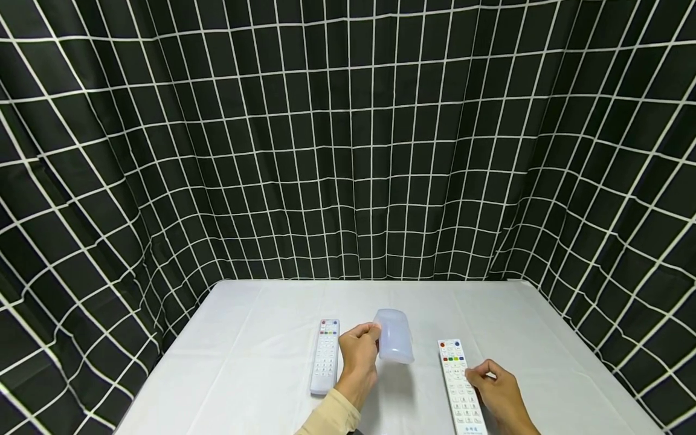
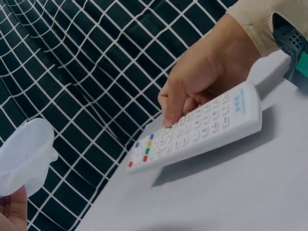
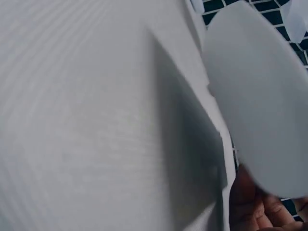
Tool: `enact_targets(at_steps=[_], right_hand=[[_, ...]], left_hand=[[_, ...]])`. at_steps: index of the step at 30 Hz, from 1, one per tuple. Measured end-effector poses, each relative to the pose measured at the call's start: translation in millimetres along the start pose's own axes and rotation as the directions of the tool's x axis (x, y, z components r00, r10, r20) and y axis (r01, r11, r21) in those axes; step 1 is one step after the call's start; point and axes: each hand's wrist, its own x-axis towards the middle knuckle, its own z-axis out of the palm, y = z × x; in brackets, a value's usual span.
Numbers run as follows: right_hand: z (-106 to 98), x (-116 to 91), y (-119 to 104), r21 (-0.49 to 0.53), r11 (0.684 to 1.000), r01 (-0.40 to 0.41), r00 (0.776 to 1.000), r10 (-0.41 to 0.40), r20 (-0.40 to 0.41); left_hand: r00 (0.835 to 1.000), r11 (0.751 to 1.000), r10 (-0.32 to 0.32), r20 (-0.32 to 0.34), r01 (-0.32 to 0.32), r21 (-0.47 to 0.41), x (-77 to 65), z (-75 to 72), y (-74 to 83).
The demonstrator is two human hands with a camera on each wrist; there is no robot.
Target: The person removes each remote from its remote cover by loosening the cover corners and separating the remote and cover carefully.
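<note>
A: Your left hand, just below and right of the frame's centre: what are its fingers doing?
B: You pinch the left edge of a translucent cover with them, and you hold it above the desk, its shadow below.
A: And your right hand, at lower right?
B: There you pinch the right edge of a white remote, its coloured buttons toward the top and its lower end at the frame's bottom edge. In the left wrist view you have it tilted, keypad showing, a shadow under it.
A: Anything else near you?
B: A second remote lies on the desk, just left of your left hand. Behind everything, a black curtain with white grid lines fills the upper frame.
</note>
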Motion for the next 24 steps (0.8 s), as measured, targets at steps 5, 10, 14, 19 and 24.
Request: enact_targets(at_steps=[5,10,14,19,24], right_hand=[[-1.2,1.3,5.1,-0.035,0.999,0.02,1.0,-0.02,0.003],[-2.0,2.8,7.0,-0.061,0.998,0.02,1.0,-0.019,0.012],[-2.5,2.9,5.6,-0.13,0.991,0.028,1.0,-0.028,0.005],[-4.0,2.8,3.4,-0.249,0.968,0.042,0.999,-0.047,-0.011],[-4.7,3.2,2.6,-0.31,0.949,0.055,0.998,-0.062,-0.012]], left_hand=[[1.0,1.0,-0.001,0.006,0.001,-0.011,-0.8,0.3,-1.2],[1.0,1.0,-0.002,0.002,0.002,-0.017,-2.2,0.6,-1.5],[1.0,1.0,-0.004,-0.003,0.004,-0.014,-2.3,-0.5,-2.8],[1.0,1.0,-0.01,-0.002,0.01,-0.01,-1.9,-1.6,-4.4],[1.0,1.0,-0.009,-0.003,0.009,0.004,-3.8,-3.8,-7.6]])
